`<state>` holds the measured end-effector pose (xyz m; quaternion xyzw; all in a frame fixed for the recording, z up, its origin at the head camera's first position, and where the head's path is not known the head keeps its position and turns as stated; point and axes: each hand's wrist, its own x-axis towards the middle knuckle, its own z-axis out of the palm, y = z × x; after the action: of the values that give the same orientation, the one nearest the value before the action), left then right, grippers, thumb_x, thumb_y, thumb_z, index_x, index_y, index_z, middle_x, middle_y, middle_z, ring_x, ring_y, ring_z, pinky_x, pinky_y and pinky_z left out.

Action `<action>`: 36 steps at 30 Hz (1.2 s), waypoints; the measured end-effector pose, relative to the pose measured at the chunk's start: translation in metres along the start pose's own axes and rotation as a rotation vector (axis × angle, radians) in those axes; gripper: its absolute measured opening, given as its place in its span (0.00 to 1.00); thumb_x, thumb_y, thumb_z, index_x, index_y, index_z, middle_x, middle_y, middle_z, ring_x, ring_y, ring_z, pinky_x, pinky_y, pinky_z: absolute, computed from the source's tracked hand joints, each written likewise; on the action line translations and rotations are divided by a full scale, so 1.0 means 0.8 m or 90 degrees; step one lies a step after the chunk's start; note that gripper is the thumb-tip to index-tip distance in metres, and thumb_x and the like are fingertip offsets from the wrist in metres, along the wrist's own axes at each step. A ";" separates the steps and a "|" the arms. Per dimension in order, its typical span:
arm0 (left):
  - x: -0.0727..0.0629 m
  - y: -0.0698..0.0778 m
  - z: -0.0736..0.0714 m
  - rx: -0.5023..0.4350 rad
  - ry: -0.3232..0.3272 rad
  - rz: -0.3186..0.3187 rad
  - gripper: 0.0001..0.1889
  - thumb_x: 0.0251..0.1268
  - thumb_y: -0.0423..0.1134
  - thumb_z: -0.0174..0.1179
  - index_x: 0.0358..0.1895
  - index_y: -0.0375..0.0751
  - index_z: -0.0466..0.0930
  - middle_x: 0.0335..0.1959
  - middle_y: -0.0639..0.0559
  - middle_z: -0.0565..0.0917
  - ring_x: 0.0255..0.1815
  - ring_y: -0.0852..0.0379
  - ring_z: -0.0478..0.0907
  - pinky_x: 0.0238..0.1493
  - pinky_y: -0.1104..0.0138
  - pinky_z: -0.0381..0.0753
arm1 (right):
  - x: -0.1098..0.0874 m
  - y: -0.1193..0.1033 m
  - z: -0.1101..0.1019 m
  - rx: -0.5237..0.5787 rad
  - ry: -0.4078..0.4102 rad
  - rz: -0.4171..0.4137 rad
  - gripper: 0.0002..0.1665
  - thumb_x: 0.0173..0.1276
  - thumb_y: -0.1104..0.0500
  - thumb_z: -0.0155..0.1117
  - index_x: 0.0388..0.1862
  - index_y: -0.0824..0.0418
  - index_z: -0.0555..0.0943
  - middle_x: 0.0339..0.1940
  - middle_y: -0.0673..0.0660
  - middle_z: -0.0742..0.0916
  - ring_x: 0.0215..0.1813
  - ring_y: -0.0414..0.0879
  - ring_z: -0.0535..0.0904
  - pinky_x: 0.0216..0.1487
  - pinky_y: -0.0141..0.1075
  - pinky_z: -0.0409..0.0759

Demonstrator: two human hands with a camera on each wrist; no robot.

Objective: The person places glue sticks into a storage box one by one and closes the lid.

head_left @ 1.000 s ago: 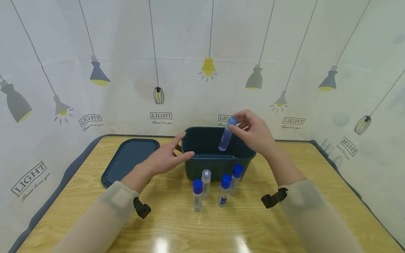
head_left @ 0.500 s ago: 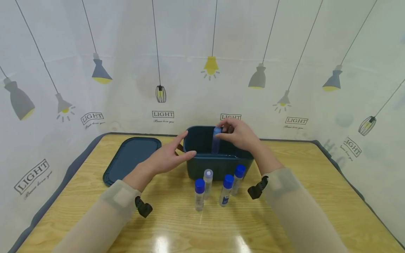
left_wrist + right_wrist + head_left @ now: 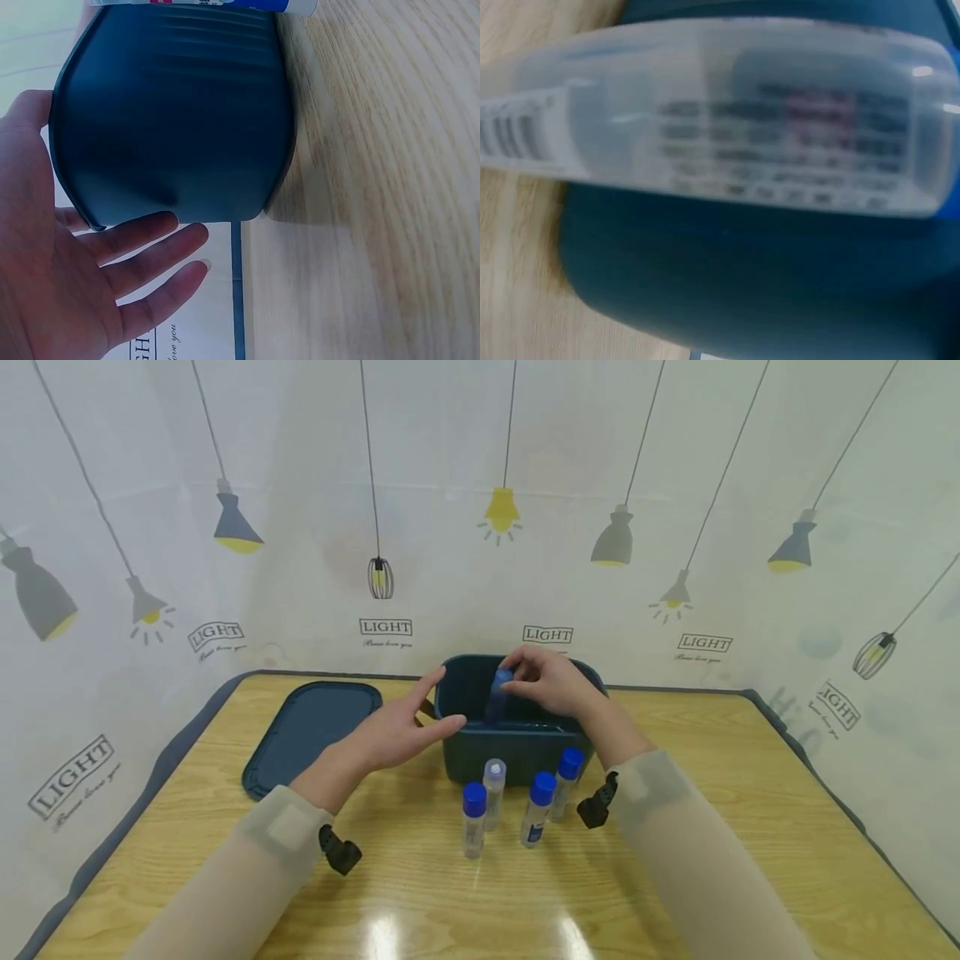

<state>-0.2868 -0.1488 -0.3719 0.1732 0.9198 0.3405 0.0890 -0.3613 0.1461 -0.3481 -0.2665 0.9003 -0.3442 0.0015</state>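
Observation:
My right hand pinches a slim blue bottle by its top between thumb and fingertips. The bottle is slightly tilted, with its lower part inside a dark teal plastic box. My left hand spreads thumb and fingers around the left end of this box, at the rim. In the left wrist view, the left hand's fingers extend along one side of the box wall. The right wrist view is filled by a blurred clear bottle with printed label; the right hand is not visible there.
Several clear bottles stand before the box: a front-left one, a translucent-topped one, and blue-capped ones to the right. A flat dark lid lies left on the wooden table. A lamp-print curtain hangs behind.
My right hand has moved left and down with the blue bottle, from over the box's right half into its left half. The left hand stays at the box's left end.

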 end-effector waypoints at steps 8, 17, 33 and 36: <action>0.001 0.001 -0.004 0.010 0.000 0.002 0.54 0.73 0.81 0.52 0.92 0.71 0.36 0.74 0.43 0.80 0.62 0.44 0.86 0.57 0.48 0.87 | 0.001 -0.003 0.009 -0.019 -0.015 -0.016 0.19 0.80 0.57 0.72 0.65 0.60 0.84 0.42 0.57 0.88 0.40 0.47 0.83 0.47 0.42 0.82; -0.001 0.002 -0.004 0.012 -0.005 0.002 0.54 0.73 0.81 0.52 0.92 0.70 0.36 0.72 0.42 0.81 0.62 0.44 0.86 0.58 0.48 0.87 | -0.002 -0.005 0.012 -0.049 -0.057 0.015 0.28 0.82 0.56 0.70 0.78 0.52 0.80 0.48 0.58 0.91 0.38 0.46 0.87 0.47 0.43 0.86; 0.001 -0.001 0.002 0.005 -0.001 0.007 0.53 0.74 0.81 0.51 0.92 0.71 0.36 0.66 0.45 0.83 0.58 0.47 0.85 0.55 0.50 0.86 | -0.005 -0.005 0.010 -0.058 -0.085 0.021 0.36 0.82 0.57 0.69 0.85 0.50 0.72 0.53 0.59 0.92 0.36 0.46 0.87 0.44 0.43 0.87; 0.002 -0.001 0.003 0.006 -0.001 0.009 0.53 0.74 0.81 0.51 0.92 0.71 0.36 0.66 0.45 0.83 0.57 0.47 0.85 0.54 0.51 0.86 | -0.005 -0.004 0.009 -0.056 -0.082 0.023 0.36 0.82 0.57 0.70 0.85 0.50 0.72 0.53 0.60 0.92 0.36 0.46 0.87 0.44 0.43 0.87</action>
<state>-0.2876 -0.1473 -0.3738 0.1801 0.9201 0.3368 0.0870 -0.3550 0.1417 -0.3528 -0.2717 0.9173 -0.2860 0.0539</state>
